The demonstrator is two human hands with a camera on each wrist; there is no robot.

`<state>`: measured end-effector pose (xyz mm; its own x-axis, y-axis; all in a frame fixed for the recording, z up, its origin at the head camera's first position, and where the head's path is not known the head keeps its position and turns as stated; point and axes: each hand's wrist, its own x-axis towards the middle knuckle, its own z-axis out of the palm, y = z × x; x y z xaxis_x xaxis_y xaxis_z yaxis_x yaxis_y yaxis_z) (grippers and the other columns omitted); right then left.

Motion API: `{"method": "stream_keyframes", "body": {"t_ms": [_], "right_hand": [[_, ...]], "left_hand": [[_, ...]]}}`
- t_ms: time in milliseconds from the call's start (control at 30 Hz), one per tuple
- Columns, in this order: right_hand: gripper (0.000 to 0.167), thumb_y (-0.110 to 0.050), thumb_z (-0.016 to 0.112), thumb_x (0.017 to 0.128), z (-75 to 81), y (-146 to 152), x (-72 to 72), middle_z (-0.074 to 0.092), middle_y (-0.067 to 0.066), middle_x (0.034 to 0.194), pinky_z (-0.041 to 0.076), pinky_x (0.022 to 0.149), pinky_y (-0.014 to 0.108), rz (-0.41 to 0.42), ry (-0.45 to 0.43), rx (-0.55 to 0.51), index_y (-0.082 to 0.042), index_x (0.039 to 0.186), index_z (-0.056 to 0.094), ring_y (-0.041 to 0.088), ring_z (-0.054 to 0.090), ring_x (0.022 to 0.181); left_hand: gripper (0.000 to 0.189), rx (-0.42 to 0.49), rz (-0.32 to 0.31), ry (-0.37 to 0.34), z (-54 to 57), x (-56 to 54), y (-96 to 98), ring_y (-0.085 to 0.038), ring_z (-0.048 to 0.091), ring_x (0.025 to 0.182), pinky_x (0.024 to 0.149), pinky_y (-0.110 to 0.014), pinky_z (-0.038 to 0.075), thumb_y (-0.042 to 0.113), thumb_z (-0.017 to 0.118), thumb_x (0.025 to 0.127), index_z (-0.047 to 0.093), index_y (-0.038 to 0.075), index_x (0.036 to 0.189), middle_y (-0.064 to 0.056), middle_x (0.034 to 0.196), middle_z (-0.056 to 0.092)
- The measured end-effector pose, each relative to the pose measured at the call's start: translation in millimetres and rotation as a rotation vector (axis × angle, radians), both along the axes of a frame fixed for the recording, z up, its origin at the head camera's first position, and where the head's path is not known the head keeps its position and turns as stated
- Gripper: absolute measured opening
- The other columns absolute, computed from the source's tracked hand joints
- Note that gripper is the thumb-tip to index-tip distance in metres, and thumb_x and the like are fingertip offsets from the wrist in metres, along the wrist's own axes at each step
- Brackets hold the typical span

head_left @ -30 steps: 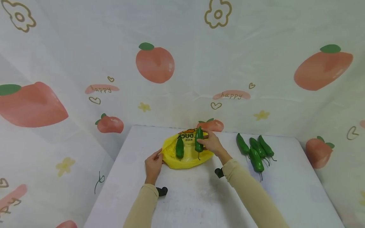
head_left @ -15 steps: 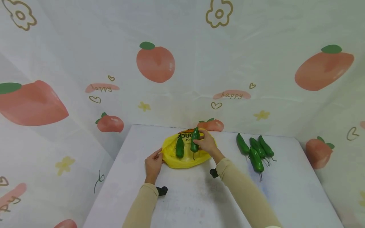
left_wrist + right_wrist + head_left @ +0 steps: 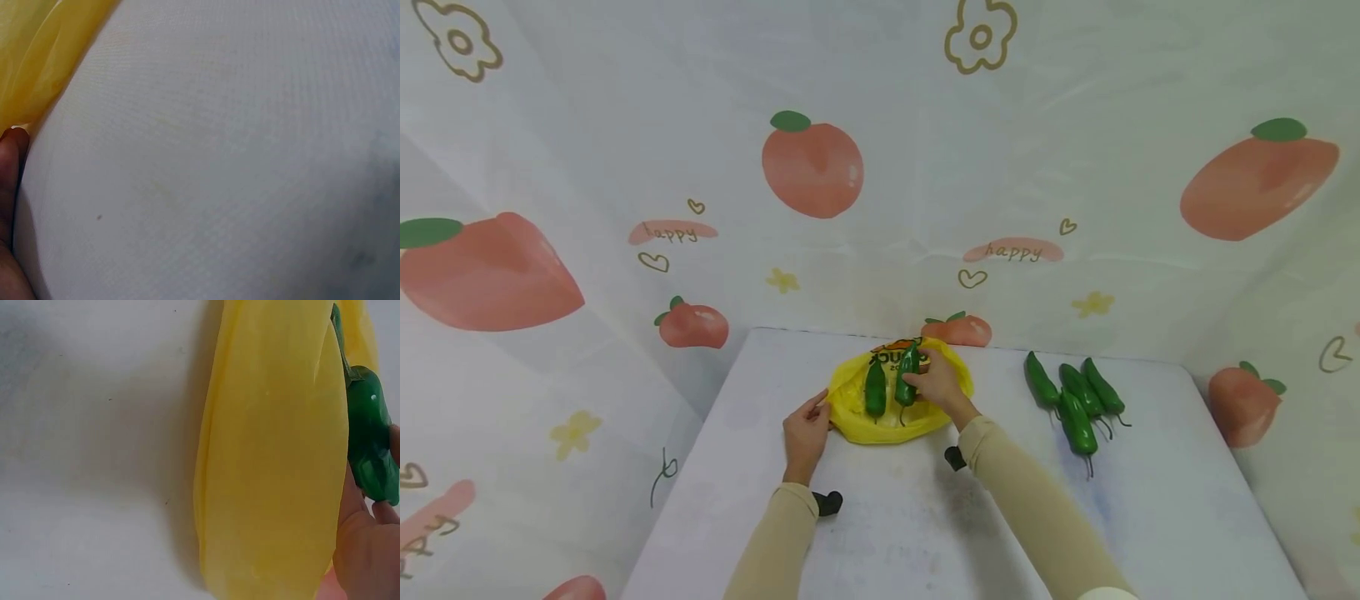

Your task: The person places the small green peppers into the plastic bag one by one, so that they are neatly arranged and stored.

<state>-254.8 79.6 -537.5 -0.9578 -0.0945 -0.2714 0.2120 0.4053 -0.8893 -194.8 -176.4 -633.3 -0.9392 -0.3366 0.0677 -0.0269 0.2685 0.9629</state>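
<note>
A yellow plastic bag (image 3: pixel 850 427) with dark printing lies mouth-up at the back middle of the table. At its left rim my left hand (image 3: pixel 806 432) pinches the edge; the left wrist view shows only part of that hand beside the yellow plastic (image 3: pixel 44 56). Inside the bag's mouth rests one green chili pepper (image 3: pixel 876 390). Just right of it, my right hand (image 3: pixel 937 382) holds another green chili pepper (image 3: pixel 907 377) with its stem pointing down toward the front. In the right wrist view, the bag's yellow wall covers part of this pepper (image 3: pixel 369 425) and hand.
Several green chili peppers (image 3: pixel 1077 421) lie in a loose group on the right of the white table (image 3: pixel 895 533). A printed backdrop (image 3: pixel 880 283) rises behind the table. Dark wrist-camera parts show beside both sleeves.
My right hand has moved left with its green chili pepper, bringing it closer to the one in the bag. The left hand keeps its place on the rim.
</note>
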Motion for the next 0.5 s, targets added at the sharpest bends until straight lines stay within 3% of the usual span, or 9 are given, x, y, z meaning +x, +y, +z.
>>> {"method": "stream_keyframes", "body": {"t_ms": [133,500], "right_hand": [[0.070,-0.017,0.069,0.098,-1.6,-7.3,-0.7,0.055,0.026,0.137,0.065,0.083,0.042,0.014,-0.018,0.000,-0.009,0.157,0.033,0.035,0.067,0.108],[0.067,-0.020,0.071,0.097,-11.1,-14.4,-3.6,0.063,0.024,0.132,0.064,0.081,0.036,0.052,-0.024,0.120,-0.008,0.155,0.040,0.029,0.069,0.099]], "left_hand": [[0.029,-0.005,0.008,-0.009,2.3,1.8,-2.8,-0.007,0.070,0.070,0.063,-0.018,0.060,0.016,0.069,0.097,0.075,0.020,0.125,-0.014,0.096,0.078],[0.030,0.002,-0.016,0.006,1.1,0.7,-1.2,-0.009,0.072,0.071,0.063,-0.019,0.061,0.016,0.068,0.097,0.074,0.020,0.127,-0.013,0.097,0.078]]}}
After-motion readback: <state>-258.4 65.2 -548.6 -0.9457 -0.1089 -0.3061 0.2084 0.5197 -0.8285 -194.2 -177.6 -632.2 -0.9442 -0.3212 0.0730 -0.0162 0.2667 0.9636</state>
